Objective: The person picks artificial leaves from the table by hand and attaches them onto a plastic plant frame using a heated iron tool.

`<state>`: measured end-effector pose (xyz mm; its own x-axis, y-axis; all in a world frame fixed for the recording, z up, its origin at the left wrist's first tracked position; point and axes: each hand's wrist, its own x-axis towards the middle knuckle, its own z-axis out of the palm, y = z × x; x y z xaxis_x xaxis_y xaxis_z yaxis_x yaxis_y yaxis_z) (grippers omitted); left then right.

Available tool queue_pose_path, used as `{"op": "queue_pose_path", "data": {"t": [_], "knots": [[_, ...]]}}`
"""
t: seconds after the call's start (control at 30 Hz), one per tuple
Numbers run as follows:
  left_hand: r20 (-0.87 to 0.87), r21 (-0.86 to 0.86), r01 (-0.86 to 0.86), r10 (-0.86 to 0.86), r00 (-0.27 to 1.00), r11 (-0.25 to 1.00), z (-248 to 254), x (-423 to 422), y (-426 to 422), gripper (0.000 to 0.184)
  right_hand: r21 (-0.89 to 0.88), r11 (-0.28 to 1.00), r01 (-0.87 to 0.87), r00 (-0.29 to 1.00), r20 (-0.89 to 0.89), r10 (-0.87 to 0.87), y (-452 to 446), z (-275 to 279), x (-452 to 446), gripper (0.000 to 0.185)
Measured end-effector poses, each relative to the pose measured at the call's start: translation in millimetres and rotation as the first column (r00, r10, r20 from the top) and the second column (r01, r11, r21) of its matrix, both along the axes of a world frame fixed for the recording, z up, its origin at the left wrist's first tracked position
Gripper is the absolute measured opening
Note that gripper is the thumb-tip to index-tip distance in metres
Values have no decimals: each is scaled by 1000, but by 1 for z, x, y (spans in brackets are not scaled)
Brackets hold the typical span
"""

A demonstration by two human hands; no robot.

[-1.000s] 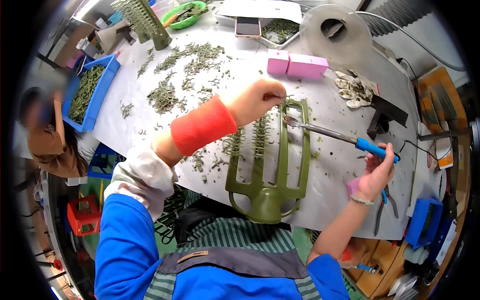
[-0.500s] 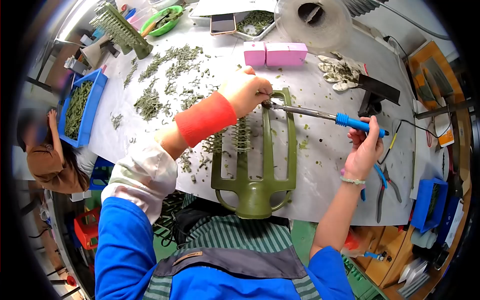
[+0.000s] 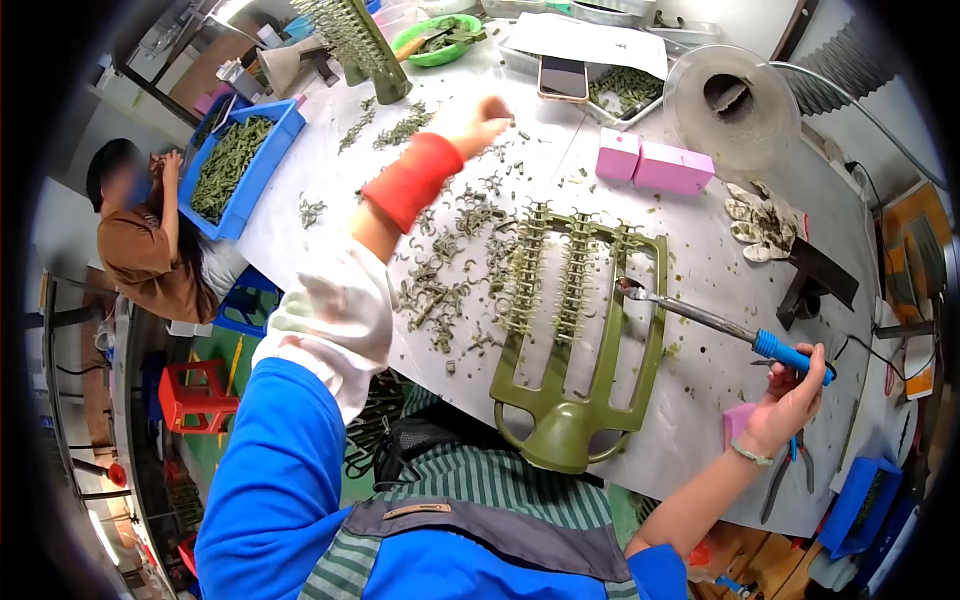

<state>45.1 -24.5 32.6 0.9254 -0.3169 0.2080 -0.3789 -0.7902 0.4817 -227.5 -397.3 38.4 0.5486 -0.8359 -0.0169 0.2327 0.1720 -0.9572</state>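
Left hand (image 3: 478, 125) far forward, blurred; right hand (image 3: 778, 415) nearer body, fingers (image 3: 811, 384) curled.

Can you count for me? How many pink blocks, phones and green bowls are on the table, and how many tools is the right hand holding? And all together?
Pink blocks: 3 (one partly hidden by the right hand)
Phone: 1
Green bowl: 1
Blue-handled tool in the right hand: 1
Total: 6
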Motion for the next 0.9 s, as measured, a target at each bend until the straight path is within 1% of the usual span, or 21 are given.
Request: {"op": "queue_pose_path", "data": {"t": [0.03, 0.07, 0.1, 0.13, 0.2, 0.33, 0.4, 0.43, 0.47, 0.53, 0.57, 0.6, 0.67, 0.7, 0.77, 0.8, 0.87, 0.9], "knots": [[138, 150, -114, 94, 986, 982, -23, 26, 34, 23, -6, 1000, 4, 1000, 1, -4, 1, 0, 0, 27], [51, 255, -145, 137, 989, 956, -23, 31, 56, 25, -7, 1000, 5, 1000, 4, -5, 0, 0, 0, 27], [-18, 428, -166, 192, 981, 888, -27, 38, 72, 28, -4, 1000, 3, 1000, 4, -3, 0, -1, 0, 27], [0, 463, -146, 165, 986, 874, -34, 35, 85, 32, -2, 1000, 0, 1000, 4, 0, 0, -1, 1, 27], [-71, 414, -241, 295, 953, 878, -45, 31, 95, 27, -9, 1000, 4, 1000, -4, -4, 2, -1, 2, 27], [-20, 384, -239, 266, 964, 892, -53, 17, 103, 27, -19, 1000, 15, 999, -35, -16, 4, -1, 2, 28], [-77, 284, -174, 203, 976, 943, -54, 14, 106, 26, -17, 1000, 10, 999, -32, -11, 4, -1, 3, 28], [-211, 136, -183, 209, 955, 974, -54, 12, 106, 26, -15, 1000, 9, 1000, -28, -9, 3, -1, 2, 28], [-213, 134, -180, 206, 955, 975, -57, 11, 105, 26, -18, 1000, 11, 1000, -29, -12, 2, 0, 1, 28], [-76, 87, -246, 252, 965, 965, -57, 6, 102, 27, -14, 1000, 9, 999, -35, -9, 1, -1, 0, 28], [-4, 138, -285, 289, 957, 948, -58, 2, 100, 27, -15, 1000, 10, 999, -34, -10, 2, -1, 0, 28], [-3, 136, -285, 288, 957, 949, -58, 3, 102, 27, -13, 1000, 9, 1000, -30, -10, 2, -1, 0, 28], [-142, 225, -204, 239, 961, 953, -59, 7, 105, 28, -11, 1000, 9, 1000, -23, -9, 1, -1, -1, 28], [-139, 224, -204, 238, 961, 953, -58, 7, 105, 28, -6, 1000, 7, 1000, -15, -7, 1, -1, -1, 27], [-66, 291, -183, 210, 975, 939, -57, 7, 105, 28, -1, 1000, 9, 1000, -8, -9, -1, -1, -3, 27], [-66, 291, -181, 208, 976, 939, -55, 6, 104, 28, 5, 1000, 2, 1000, -2, -2, -1, -1, -4, 27], [-193, 96, -185, 200, 961, 978, -50, 5, 105, 24, 12, 1000, -2, 1000, 2, 2, -3, -3, -4, 27], [-169, 70, -222, 231, 958, 973, -45, -2, 99, 22, 24, 1000, -7, 1000, 8, 7, -5, -4, -5, 26]]}}
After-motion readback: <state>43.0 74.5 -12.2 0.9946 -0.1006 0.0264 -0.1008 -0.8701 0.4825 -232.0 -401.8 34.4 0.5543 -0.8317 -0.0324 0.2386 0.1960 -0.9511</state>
